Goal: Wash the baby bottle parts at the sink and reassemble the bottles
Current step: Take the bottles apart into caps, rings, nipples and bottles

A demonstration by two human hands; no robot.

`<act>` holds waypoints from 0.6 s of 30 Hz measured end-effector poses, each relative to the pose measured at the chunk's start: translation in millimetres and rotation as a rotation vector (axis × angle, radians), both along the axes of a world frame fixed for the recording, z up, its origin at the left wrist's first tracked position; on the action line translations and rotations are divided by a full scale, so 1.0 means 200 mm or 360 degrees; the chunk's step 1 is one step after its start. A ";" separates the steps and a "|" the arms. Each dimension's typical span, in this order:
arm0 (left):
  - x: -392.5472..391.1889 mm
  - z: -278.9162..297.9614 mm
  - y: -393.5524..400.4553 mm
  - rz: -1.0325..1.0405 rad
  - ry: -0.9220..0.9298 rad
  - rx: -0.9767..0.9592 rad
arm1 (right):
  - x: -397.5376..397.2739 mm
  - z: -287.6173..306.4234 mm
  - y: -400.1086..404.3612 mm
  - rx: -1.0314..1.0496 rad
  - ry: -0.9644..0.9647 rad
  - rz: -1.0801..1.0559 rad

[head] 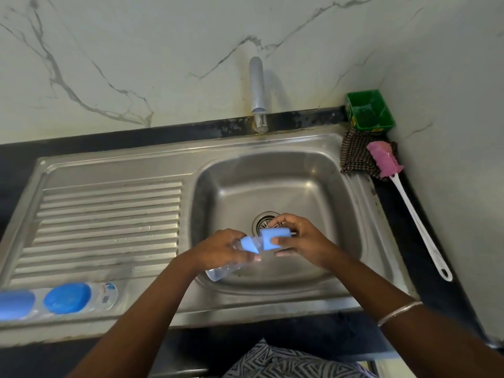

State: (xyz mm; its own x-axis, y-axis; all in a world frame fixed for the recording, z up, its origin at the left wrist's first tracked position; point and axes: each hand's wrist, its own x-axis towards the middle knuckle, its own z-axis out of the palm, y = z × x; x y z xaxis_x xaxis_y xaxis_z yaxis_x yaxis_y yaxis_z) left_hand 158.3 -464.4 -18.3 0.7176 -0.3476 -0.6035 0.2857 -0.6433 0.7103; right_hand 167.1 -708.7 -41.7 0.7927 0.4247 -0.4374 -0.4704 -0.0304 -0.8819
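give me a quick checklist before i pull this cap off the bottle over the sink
1. Left hand grips the bottle: ok, fingers wrap its upper part.
2. Right hand holds the cap: ok, thumb and fingers pinch it.
3. Work is over the basin, so drips land inside: ok.
4. Tap running for rinsing: not ok, no water stream shows.
5. Brush within reach: ok, it lies on the counter right of the basin.
6. Cap already loosened from the bottle: cannot tell, the hands hide the joint.
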 end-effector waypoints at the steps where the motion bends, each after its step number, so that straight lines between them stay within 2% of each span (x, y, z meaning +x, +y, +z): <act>1: 0.00 -0.01 0.01 0.0037 -0.0047 0.0073 | 0.02 -0.01 -0.01 -0.0088 0.0076 -0.0122; 3: -0.01 -0.03 0.03 0.0130 -0.0123 0.0177 | 0.04 -0.06 -0.03 -0.0586 0.0018 -0.0192; 5: -0.03 -0.04 0.05 0.0284 -0.0062 0.0097 | 0.05 -0.13 -0.06 -0.1194 -0.0171 0.0105; 7: -0.04 -0.06 0.06 0.0372 -0.0014 0.0053 | 0.04 -0.18 -0.07 -0.1510 -0.0233 0.0558; 9: -0.05 -0.07 0.06 0.0378 -0.0024 0.0090 | 0.03 -0.22 -0.05 -0.1738 -0.0278 0.0934; 11: -0.06 -0.08 0.05 0.0328 -0.0091 0.0188 | 0.02 -0.26 -0.01 -0.1877 -0.0297 0.1108; 13: -0.07 -0.09 0.04 0.0236 -0.0187 0.0247 | 0.02 -0.29 0.02 -0.1966 -0.0262 0.1170; 18: -0.10 -0.08 0.01 0.0182 -0.0249 0.0167 | 0.01 -0.35 0.03 -0.2081 -0.0225 0.1221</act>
